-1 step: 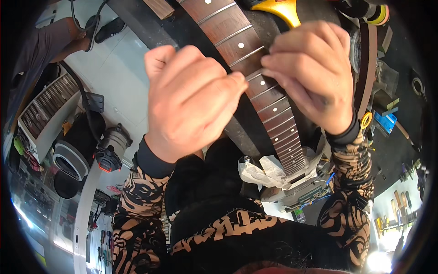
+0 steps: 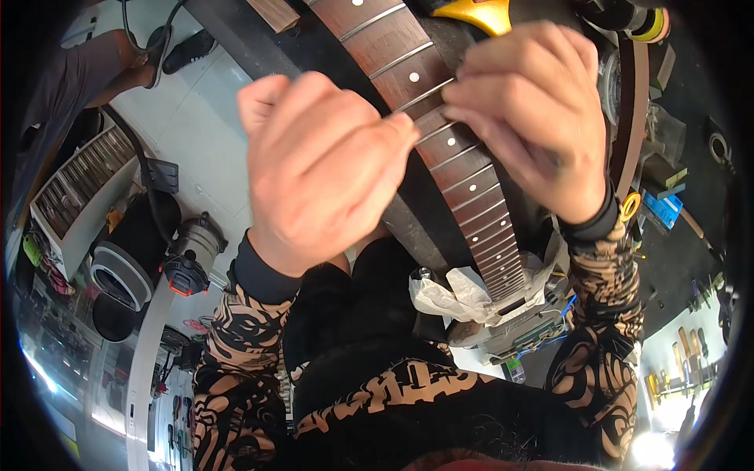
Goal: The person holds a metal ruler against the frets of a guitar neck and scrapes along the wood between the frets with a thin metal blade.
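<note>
A dark wooden guitar neck [image 2: 489, 224] with metal frets and white dot inlays runs diagonally away from my body, its lower end among crumpled whitish paper [image 2: 440, 292]. My left hand [image 2: 322, 173] is closed over the neck's left edge, fingertips at the fretboard. My right hand [image 2: 534, 118] is closed at the opposite edge, fingertips on or just over a fret near those of the left. Whatever is pinched in either hand is hidden or too small to make out. A yellow-handled tool [image 2: 479, 14] lies just beyond my right hand.
A black bench [image 2: 683, 259] holds small tools and a blue packet [image 2: 664, 210] at right. At left are another person's bare leg [image 2: 118, 67], a box of flat pieces [image 2: 82, 177], a shop vacuum [image 2: 192, 251] and hoses. Chisels [image 2: 691, 353] stand at lower right.
Both hands have shifted slightly up and to the left along the frets, still closed. The guitar neck stays where it was.
</note>
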Demonstrator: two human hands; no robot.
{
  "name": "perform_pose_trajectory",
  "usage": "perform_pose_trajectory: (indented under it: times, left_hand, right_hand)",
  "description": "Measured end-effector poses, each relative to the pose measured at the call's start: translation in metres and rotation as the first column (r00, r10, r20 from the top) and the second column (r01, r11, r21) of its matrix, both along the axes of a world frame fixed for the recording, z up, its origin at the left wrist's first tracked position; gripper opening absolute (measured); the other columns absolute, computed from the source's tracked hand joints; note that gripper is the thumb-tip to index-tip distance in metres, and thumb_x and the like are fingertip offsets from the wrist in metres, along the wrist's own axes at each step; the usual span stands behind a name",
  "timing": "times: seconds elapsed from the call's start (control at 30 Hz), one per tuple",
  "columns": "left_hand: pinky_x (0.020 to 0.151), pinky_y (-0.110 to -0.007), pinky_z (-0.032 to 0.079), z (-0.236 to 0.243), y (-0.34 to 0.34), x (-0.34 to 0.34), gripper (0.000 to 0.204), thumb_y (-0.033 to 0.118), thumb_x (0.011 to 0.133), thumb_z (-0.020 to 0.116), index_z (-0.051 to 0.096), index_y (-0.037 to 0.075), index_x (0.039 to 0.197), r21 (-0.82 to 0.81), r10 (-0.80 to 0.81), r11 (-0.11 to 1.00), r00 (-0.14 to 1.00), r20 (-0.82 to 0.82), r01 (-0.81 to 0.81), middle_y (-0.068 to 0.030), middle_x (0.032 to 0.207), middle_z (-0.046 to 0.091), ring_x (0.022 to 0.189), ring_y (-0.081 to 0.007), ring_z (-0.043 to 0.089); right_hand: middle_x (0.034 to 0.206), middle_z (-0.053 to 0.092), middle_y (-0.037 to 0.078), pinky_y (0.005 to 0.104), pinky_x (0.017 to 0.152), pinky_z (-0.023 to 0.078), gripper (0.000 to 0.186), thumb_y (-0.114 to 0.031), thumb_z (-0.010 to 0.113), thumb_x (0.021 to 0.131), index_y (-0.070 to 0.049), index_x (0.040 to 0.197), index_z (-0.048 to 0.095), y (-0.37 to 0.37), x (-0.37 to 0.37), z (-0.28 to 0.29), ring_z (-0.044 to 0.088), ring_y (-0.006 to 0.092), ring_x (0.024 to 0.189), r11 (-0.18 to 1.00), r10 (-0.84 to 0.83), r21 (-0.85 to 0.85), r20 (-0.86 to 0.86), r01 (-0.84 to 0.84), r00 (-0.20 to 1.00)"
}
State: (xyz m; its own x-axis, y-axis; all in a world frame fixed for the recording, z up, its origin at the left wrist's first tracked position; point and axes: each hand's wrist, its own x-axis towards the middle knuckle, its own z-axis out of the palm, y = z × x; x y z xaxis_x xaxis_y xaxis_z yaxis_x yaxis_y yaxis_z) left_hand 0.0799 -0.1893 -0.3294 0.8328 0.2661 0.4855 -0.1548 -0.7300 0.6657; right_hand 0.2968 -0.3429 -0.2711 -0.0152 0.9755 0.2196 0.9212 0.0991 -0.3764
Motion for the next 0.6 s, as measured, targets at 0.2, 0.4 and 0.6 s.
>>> perform_pose_trajectory:
  times: [0.2, 0.4, 0.6]
  left_hand:
    - [0.082, -0.041, 0.045, 0.002, 0.001, -0.004, 0.034, -0.006, 0.077, 0.097, 0.083, 0.003, 0.107, 0.026, 0.008, 1.0, 1.0, 0.018, -0.008, -0.0034, 0.087, 0.074, 0.076, -0.0241, 0.066]
    - [0.082, -0.041, 0.045, -0.001, 0.007, -0.002, 0.037, -0.009, 0.077, 0.096, 0.082, 0.003, 0.11, 0.023, -0.022, 0.999, 1.0, 0.012, 0.022, -0.0037, 0.087, 0.074, 0.076, -0.0247, 0.066]
    - [0.08, -0.042, 0.046, 0.001, -0.001, -0.009, 0.038, -0.009, 0.077, 0.095, 0.082, 0.003, 0.11, -0.024, -0.054, 0.998, 0.999, -0.002, 0.054, -0.0044, 0.087, 0.074, 0.076, -0.0249, 0.065]
  right_hand:
    - [0.11, 0.077, 0.003, 0.0446, 0.101, 0.047, 0.029, -0.013, 0.093, 0.081, -0.013, 0.108, 0.083, -0.006, -0.005, 0.002, 0.073, 0.0273, 0.103, 1.0, -0.004, 0.002, -0.008, 0.004, 1.0]
    - [0.113, 0.077, 0.002, 0.044, 0.101, 0.046, 0.032, -0.013, 0.093, 0.08, -0.013, 0.11, 0.083, 0.006, -0.003, -0.001, 0.072, 0.026, 0.104, 1.0, -0.007, 0.004, -0.007, 0.007, 1.0]
    - [0.112, 0.077, 0.002, 0.0437, 0.1, 0.046, 0.031, -0.012, 0.093, 0.081, -0.013, 0.109, 0.082, -0.009, -0.01, 0.002, 0.072, 0.0256, 0.104, 1.0, 0.016, -0.01, -0.013, -0.016, 1.0]
